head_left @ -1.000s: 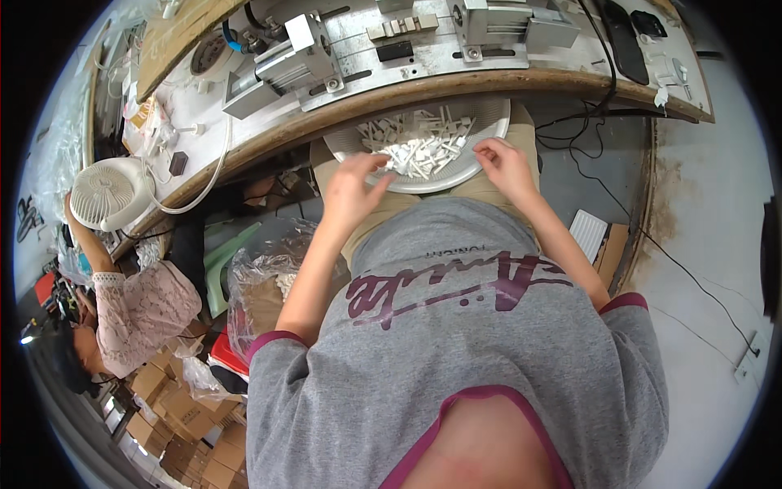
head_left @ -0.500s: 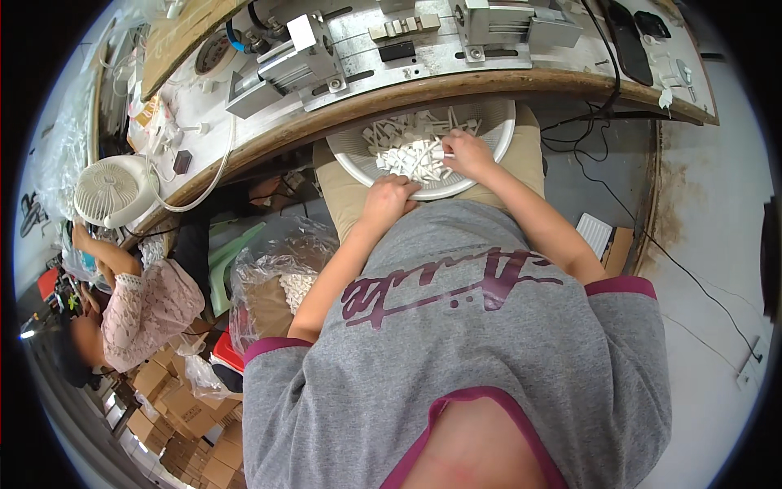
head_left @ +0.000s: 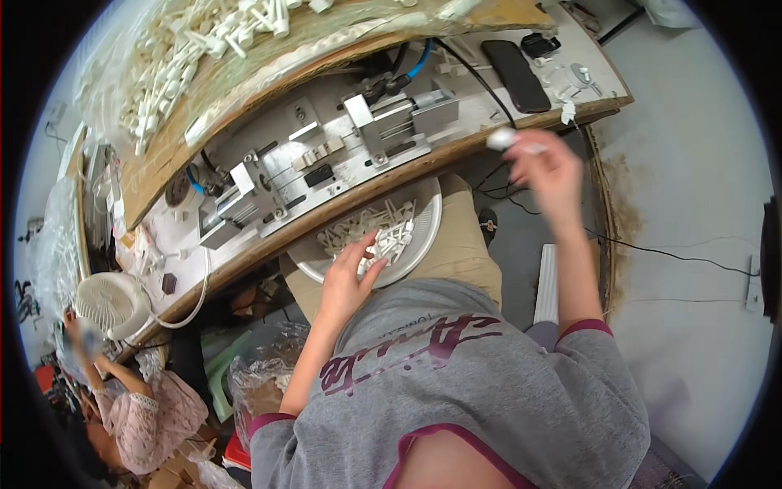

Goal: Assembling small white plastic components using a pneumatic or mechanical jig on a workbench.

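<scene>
While a white plastic piece (head_left: 502,139) is held by the right hand (head_left: 550,167) near the bench (head_left: 607,104), the left hand (head_left: 346,284) is loosely spread at the basket (head_left: 438,220) of white parts (head_left: 394,244). A firm, gentle pinch is best used.

Pale wall (head_left: 692,196), wood-edged white workbench (head_left: 189,281), grey floor (head_left: 521,244)

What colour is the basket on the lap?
The basket is white; it shows in the head view, the only one.
</scene>
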Tool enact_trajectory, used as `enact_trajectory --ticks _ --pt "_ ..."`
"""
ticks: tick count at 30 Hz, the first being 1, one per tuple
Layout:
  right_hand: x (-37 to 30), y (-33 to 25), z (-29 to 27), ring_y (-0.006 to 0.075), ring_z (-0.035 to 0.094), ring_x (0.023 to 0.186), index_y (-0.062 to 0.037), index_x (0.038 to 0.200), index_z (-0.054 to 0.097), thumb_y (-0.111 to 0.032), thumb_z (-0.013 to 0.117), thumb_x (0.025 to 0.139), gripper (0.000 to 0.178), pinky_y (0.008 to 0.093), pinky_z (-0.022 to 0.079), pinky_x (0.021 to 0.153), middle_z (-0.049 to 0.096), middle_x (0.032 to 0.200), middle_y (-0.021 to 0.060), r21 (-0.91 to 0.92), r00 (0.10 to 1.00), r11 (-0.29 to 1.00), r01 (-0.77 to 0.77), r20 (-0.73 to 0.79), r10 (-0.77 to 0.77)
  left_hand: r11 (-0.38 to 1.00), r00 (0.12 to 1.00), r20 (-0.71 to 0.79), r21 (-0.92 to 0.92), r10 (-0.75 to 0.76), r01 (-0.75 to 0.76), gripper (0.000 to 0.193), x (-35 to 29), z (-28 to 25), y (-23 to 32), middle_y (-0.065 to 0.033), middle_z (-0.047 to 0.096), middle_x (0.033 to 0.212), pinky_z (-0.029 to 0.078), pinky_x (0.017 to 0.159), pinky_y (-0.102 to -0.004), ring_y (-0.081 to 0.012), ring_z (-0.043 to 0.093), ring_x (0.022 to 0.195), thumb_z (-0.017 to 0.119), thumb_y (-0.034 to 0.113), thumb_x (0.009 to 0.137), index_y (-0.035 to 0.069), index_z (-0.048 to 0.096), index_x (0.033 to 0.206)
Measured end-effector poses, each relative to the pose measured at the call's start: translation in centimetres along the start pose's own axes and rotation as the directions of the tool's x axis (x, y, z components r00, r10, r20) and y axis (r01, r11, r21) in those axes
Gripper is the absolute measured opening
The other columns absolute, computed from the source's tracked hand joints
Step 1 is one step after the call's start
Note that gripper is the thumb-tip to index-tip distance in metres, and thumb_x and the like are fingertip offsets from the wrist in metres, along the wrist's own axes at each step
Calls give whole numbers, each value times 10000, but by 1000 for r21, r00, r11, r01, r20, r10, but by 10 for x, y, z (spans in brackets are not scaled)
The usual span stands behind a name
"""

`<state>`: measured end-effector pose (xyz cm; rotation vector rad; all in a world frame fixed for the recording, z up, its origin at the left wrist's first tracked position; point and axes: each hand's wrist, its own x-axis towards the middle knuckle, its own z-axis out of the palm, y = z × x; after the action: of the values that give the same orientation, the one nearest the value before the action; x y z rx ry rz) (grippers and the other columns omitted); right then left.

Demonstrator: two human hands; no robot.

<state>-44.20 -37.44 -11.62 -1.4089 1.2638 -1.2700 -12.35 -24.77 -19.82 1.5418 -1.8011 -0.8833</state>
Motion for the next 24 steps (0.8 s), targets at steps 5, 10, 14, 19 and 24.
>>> enact_trajectory --ticks 5,10,14,19,24 --pt "108 8 -135 74 595 605 -28 956 675 -126 684 891 117 210 445 527 691 785 54 -338 920 940 44 -353 -170 979 985 87 126 151 -161 470 -3 -3 18 -113 659 933 521 745 -354 -266 663 828 726 123 838 92 586 1286" --pt "181 43 -160 220 658 717 -115 883 752 -249 757 784 167 352 508 666 707 807 75 -853 969 518 -59 -175 -177 963 978 104 179 183 -199 472 -3 0 17 -119 653 882 516 696 -371 -273 656 796 724 125 831 110 594 1284" --pt "204 51 -145 284 688 828 -144 893 760 -271 778 743 197 385 530 751 719 866 104 -917 990 376 -133 -104 97 952 982 39 240 187 -191 486 -12 -11 17 -115 667 921 522 708 -357 -268 660 801 728 116 822 103 590 1287" --pt "212 29 -145 246 678 752 -110 1033 724 -288 793 749 342 369 529 715 717 856 92 -904 981 428 -17 -97 -166 987 994 -72 141 85 -74 514 -23 -30 20 -94 664 909 509 685 -357 -259 646 780 735 133 814 99 580 1302" --pt "187 -65 -36 182 651 744 -89 1001 723 -267 740 821 254 318 509 684 701 861 51 -654 842 635 410 3 -540 927 906 -274 284 322 -244 495 12 -83 40 -78 690 942 510 740 -335 -238 648 811 763 109 786 84 619 1260"
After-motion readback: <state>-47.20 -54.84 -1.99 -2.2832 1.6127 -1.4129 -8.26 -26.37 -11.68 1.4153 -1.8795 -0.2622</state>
